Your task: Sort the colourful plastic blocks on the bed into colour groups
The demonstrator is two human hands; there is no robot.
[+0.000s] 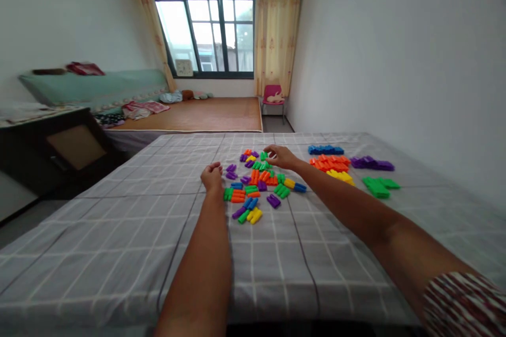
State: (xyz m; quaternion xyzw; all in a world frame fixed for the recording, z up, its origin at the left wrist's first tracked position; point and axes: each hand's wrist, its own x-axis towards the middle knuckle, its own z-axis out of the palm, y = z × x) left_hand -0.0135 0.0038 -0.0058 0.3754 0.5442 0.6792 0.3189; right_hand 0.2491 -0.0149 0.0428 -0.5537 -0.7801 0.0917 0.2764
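Observation:
My right hand [281,157] is over the far right side of a mixed pile of small plastic building pieces. Its thumb and finger close around a green plastic piece [263,156]. My left hand [212,176] rests on the cloth left of the pile, fingers curled in, with nothing visible in them. Nearest to it are purple pieces [231,171]. The pile also has orange pieces [255,176], blue pieces [250,203], yellow pieces [254,215] and green pieces [282,191], some lying against one another.
Sorted by colour at the right lie blue pieces [326,150], orange pieces [330,162], yellow pieces [342,176], purple pieces [371,163] and green pieces [379,186]. A grey checked cloth [118,231] covers the surface. Beyond stand a bed [213,113] and a pink chair [272,90]; a white wall [395,63] runs along the right.

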